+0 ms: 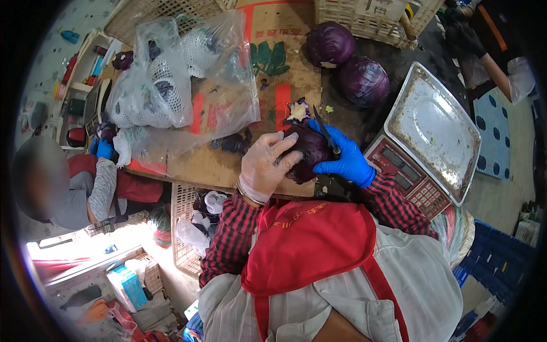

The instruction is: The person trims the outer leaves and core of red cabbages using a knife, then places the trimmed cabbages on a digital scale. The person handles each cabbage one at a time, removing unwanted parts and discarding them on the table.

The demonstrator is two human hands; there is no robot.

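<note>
A red cabbage [308,147] is held between my two hands over the cardboard-covered table. My left hand [269,164], in a clear glove, presses its fingers on the cabbage's left side. The blue-gloved right hand [344,156] supports the right side and also holds a small knife [323,126], blade pointing up and away from me. A cut stem piece with purple leaf edges [298,112] lies just beyond the cabbage. Loose dark leaves [234,142] rest left of my left hand. Two more whole red cabbages [331,42] [364,81] sit on the dark tabletop at the far right.
A digital scale with a steel pan [433,132] stands at right. Clear plastic bags with net-wrapped cabbages [158,85] lie at left. Plastic crates [363,25] stand at the back; another crate [181,239] holds scraps below. A co-worker [100,184] handles a cabbage at left; another person's arm [491,68] is far right.
</note>
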